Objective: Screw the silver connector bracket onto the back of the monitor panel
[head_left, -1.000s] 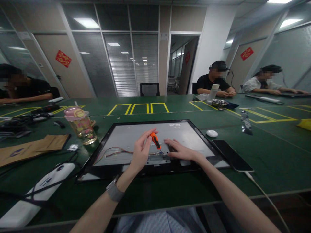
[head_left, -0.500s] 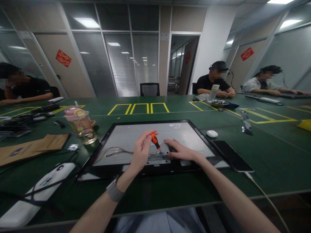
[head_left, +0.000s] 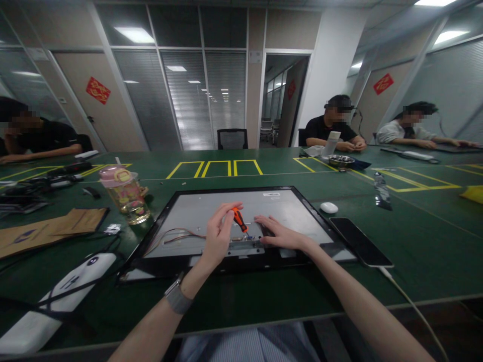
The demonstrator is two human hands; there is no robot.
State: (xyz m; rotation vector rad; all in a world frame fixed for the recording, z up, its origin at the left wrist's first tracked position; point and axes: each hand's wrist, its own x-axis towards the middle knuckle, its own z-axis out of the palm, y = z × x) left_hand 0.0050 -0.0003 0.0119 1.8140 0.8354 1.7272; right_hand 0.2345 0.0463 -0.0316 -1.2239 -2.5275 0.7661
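Across the grey panel (head_left: 188,206), I have left fingers (head_left: 225,207) clamped on an orange screwdriver (head_left: 240,220), right fingers (head_left: 268,222) loosely apart.

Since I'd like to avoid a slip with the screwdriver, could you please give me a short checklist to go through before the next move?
1. Screwdriver in hand: ok; the left hand holds its orange-and-black handle, tilted, shaft pointing down.
2. Tip properly seated: cannot tell; it is too small to make out.
3. Panel lying flat on the table: ok.
4. Right hand off the tip: ok; it is spread low over the panel, to the right of the tip.
5. Wires free of the left hand: cannot tell; they run out of sight behind it.
6. Bottle upright with its lid on: ok; it stands left of the panel.
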